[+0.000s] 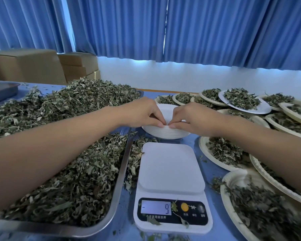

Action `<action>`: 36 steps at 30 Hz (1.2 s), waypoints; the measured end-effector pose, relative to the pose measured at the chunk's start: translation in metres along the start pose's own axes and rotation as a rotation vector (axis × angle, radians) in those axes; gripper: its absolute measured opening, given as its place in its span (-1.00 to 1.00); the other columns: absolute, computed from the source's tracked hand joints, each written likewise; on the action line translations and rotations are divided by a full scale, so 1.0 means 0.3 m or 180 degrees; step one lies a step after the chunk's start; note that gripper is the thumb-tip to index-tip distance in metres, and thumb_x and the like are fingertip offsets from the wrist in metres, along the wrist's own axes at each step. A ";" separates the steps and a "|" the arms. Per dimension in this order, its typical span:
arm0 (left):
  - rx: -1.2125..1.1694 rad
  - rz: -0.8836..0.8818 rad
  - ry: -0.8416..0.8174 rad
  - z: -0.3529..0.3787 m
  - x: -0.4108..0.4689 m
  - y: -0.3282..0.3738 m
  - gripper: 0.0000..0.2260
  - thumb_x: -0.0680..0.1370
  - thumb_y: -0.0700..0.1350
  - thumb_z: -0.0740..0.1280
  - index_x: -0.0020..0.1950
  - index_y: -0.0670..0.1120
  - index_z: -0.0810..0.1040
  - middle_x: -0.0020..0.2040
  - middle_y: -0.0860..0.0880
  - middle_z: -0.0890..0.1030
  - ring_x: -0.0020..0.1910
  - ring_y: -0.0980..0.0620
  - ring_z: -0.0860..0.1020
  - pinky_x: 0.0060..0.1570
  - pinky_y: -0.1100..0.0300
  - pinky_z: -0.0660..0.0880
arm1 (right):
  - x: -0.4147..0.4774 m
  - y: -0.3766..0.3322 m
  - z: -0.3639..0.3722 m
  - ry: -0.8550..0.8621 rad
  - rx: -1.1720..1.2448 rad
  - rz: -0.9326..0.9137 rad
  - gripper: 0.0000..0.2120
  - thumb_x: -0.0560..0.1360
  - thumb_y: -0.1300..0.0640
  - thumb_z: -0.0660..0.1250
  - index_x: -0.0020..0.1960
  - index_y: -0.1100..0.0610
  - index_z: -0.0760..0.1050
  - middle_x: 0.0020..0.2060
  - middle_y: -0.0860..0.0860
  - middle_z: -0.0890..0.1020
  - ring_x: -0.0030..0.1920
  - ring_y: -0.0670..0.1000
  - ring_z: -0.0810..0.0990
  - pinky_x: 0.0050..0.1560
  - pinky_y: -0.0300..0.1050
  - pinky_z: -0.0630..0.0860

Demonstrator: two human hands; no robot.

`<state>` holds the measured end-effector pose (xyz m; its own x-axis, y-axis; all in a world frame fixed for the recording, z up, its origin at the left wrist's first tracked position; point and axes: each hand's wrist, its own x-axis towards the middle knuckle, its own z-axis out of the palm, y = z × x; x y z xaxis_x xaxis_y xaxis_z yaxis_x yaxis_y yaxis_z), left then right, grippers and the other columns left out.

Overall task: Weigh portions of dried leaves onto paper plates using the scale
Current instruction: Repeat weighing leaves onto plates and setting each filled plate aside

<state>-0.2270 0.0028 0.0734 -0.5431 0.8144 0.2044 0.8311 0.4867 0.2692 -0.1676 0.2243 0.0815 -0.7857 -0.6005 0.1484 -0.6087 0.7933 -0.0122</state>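
A stack of white paper plates point(165, 132) sits just behind the white digital scale point(171, 173). My left hand point(144, 113) and my right hand point(191, 117) meet at the stack's near rim, fingertips pinching the top plate's edge. The scale's platform is bare and its display shows a minus sign and a 9. A big heap of dried leaves point(73, 136) fills the steel tray point(118, 193) on the left, under my left forearm.
Several paper plates with leaf portions point(243, 101) crowd the right side of the blue table. Loose leaves lie around the scale. Another steel tray point(2, 91) and cardboard boxes point(28, 65) stand at the far left. Blue curtains hang behind.
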 end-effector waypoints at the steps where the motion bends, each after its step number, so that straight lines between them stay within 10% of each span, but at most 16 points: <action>1: -0.0015 -0.0031 -0.0002 -0.002 -0.002 0.002 -0.87 0.56 -0.09 0.46 0.08 0.04 0.75 -0.18 0.41 0.64 -0.18 0.43 0.56 -0.16 0.48 0.39 | -0.003 -0.004 0.004 0.0020 -0.0199 -0.0040 -0.73 0.67 -0.04 0.24 0.06 0.04 0.69 -0.11 -0.06 0.58 -0.13 0.03 0.56 -0.09 -0.02 0.45; 15: 0.1105 0.0504 0.0282 -0.060 -0.185 0.227 -0.84 0.62 -0.14 0.30 0.06 -0.10 0.68 0.00 0.01 0.68 -0.04 -0.05 0.61 -0.02 -0.03 0.51 | -0.197 -0.181 -0.053 0.1224 -0.0845 -0.0674 -0.74 0.66 0.11 0.24 -0.01 0.20 0.66 -0.18 0.09 0.62 -0.20 0.19 0.58 -0.16 0.07 0.50; 20: 0.1216 0.1075 0.0258 -0.023 -0.333 0.323 -0.83 0.61 -0.13 0.35 0.15 -0.09 0.68 0.11 0.01 0.67 0.07 -0.02 0.63 -0.06 -0.01 0.60 | -0.294 -0.216 -0.023 0.1802 0.0236 0.0510 -0.78 0.67 0.06 0.23 -0.07 0.11 0.56 -0.23 -0.03 0.58 -0.22 0.03 0.53 -0.20 0.03 0.48; 31: 0.0521 0.0654 -0.0287 0.046 -0.421 0.357 -0.62 0.59 0.27 0.30 0.18 0.03 0.65 0.16 0.17 0.63 0.11 0.18 0.59 0.08 0.09 0.56 | -0.342 -0.167 -0.034 -0.0050 0.0858 0.2266 -0.73 0.50 0.28 0.30 -0.35 0.24 0.64 -0.44 0.10 0.68 -0.39 0.04 0.67 -0.26 -0.04 0.65; 36: -0.0022 0.0112 0.0336 0.037 -0.411 0.318 -0.58 0.63 0.27 0.19 0.07 0.01 0.70 0.00 0.14 0.70 -0.04 0.20 0.64 0.03 0.08 0.58 | -0.361 -0.160 -0.030 -0.0494 0.1516 0.2394 -0.64 0.51 0.44 0.31 -0.42 0.25 0.62 -0.41 0.18 0.68 -0.40 0.06 0.67 -0.37 -0.20 0.58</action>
<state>-0.0795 -0.0476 0.0633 -0.5235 0.7930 0.3117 0.8492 0.4558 0.2666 -0.0521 0.2521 0.0748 -0.9797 0.0260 -0.1989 0.1177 0.8773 -0.4653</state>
